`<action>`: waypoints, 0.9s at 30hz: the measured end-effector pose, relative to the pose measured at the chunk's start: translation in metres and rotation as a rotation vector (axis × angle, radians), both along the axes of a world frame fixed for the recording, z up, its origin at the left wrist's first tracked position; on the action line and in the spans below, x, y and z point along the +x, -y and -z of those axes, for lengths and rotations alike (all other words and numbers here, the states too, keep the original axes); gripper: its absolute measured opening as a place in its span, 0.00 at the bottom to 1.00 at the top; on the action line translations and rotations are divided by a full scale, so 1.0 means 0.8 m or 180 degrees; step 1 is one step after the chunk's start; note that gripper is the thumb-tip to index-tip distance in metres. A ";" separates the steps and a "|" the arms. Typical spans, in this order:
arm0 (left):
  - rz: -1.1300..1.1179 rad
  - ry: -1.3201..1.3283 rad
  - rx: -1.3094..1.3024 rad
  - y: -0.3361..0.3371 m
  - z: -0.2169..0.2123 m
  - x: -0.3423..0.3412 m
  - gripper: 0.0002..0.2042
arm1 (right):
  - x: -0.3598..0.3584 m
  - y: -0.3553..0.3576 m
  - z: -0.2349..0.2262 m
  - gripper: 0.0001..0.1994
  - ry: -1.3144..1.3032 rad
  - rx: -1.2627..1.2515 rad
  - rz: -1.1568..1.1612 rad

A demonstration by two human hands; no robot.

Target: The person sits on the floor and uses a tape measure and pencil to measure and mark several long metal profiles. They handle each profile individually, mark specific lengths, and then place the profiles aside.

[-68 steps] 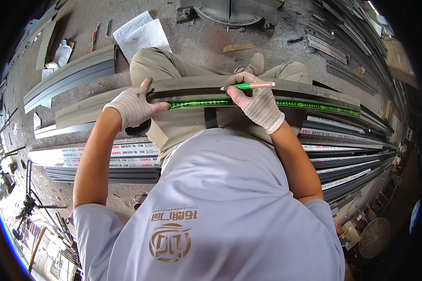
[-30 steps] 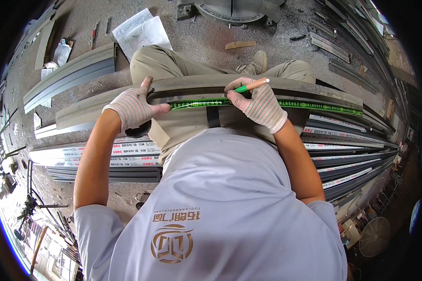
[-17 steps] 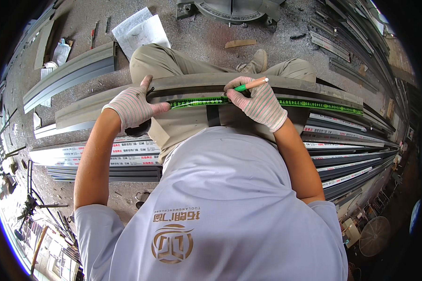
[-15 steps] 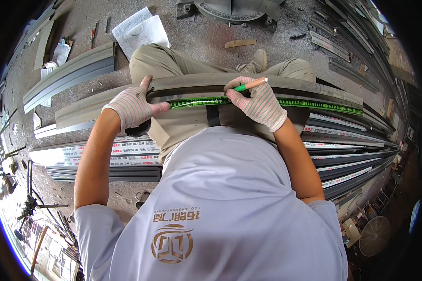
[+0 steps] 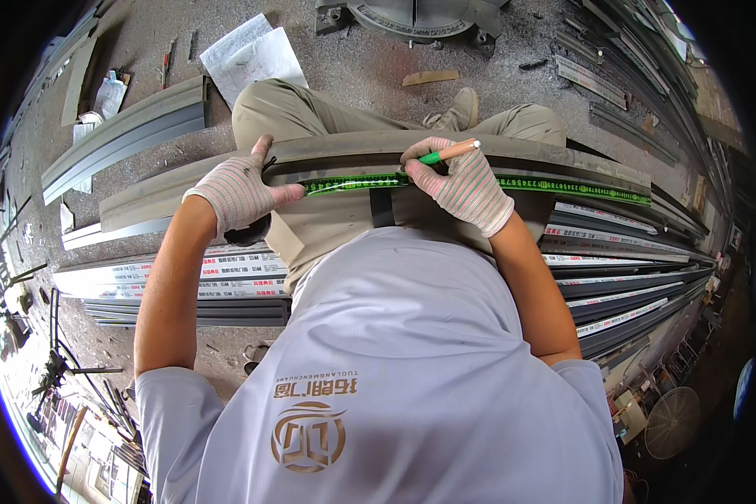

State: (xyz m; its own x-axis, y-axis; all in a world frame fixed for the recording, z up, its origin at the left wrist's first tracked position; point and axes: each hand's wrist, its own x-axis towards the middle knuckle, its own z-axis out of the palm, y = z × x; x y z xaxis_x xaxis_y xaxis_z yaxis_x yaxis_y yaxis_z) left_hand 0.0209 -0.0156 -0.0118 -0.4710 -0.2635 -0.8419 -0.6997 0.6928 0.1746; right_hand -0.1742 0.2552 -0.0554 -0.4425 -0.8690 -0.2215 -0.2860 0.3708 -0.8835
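a long grey metal bar (image 5: 512,155) is laid across the knees of a person who is sitting low to the ground. a green tape measure (image 5: 563,185) is stretched flat along the near side of the bar, from the left hand out toward the right end of the bar.

the left hand (image 5: 237,186) is covered by a striped work glove. it is pressed on the bar near the left end of the tape. its fingers are curled over the bar and the thumb is laid along the tape, so the tape is pinned down there.

the right hand (image 5: 462,183) is gloved too. a green pen with a pale end (image 5: 449,152) is held tight between its thumb and fingers, and the other fingers are folded in. the tip of the pen is hidden by the fingers, just at the top edge of the tape. the pale end is pointed up and to the right.

a dark strap (image 5: 381,207) is seen under the tape, between the two hands, lying on the tan trousers (image 5: 311,113).

more long metal bars (image 5: 622,277) are stacked under the knees, some with white and red labels. another grey bar (image 5: 126,134) is lying apart on the dusty floor at the upper left. a white sheet of paper (image 5: 252,55) is lying on the floor beside it. a round fan (image 5: 670,422) is seen at the lower right.
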 end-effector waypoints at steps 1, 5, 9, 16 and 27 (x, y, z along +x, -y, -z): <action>0.0000 -0.0001 0.0000 0.000 -0.001 0.000 0.62 | 0.000 0.001 -0.001 0.09 0.0070 0.0017 0.0004; -0.0019 -0.0083 -0.0058 -0.002 0.000 0.001 0.59 | 0.001 0.002 -0.005 0.09 0.0224 0.0025 0.0043; -0.0072 -0.0253 -0.0073 0.000 0.010 0.009 0.58 | 0.000 0.001 -0.002 0.09 0.0173 -0.0014 0.0026; -0.0180 -0.0180 -0.0019 -0.001 0.004 0.005 0.58 | 0.000 0.002 -0.007 0.09 0.0105 -0.0027 -0.0002; -0.0171 -0.0154 -0.0049 -0.001 0.008 0.006 0.58 | 0.001 0.003 -0.012 0.08 0.0306 0.0057 0.0074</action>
